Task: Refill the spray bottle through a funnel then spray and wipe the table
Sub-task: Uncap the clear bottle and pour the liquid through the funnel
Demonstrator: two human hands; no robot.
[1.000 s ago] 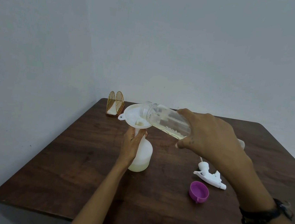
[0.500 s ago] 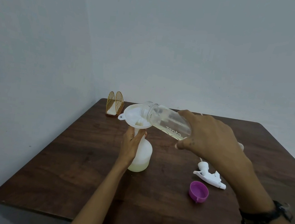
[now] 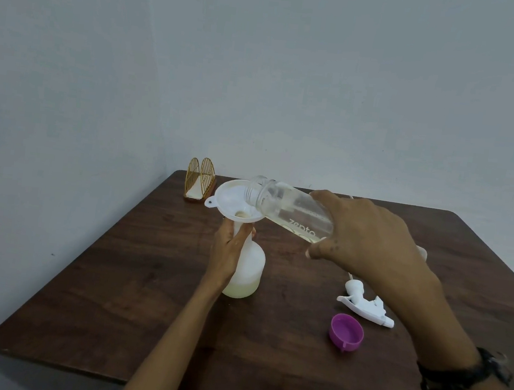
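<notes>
A white spray bottle (image 3: 248, 272) stands on the dark wooden table (image 3: 142, 294), a little pale liquid in its base. A white funnel (image 3: 232, 200) sits in its neck. My left hand (image 3: 228, 251) grips the bottle's neck just under the funnel. My right hand (image 3: 369, 239) holds a clear refill bottle (image 3: 286, 209) tilted almost flat, its open mouth over the funnel's bowl. Pale yellowish liquid lies along the refill bottle's lower side. The spray bottle's white trigger head (image 3: 365, 303) lies on the table to the right.
A purple cap (image 3: 346, 331) lies open side up near the trigger head. A gold wire napkin holder (image 3: 199, 185) stands at the table's far left corner, close to the wall. A black watch is on my right wrist.
The refill bottle's mouth has dipped slightly lower over the funnel. Both hands keep their grips and the spray bottle has not moved.
</notes>
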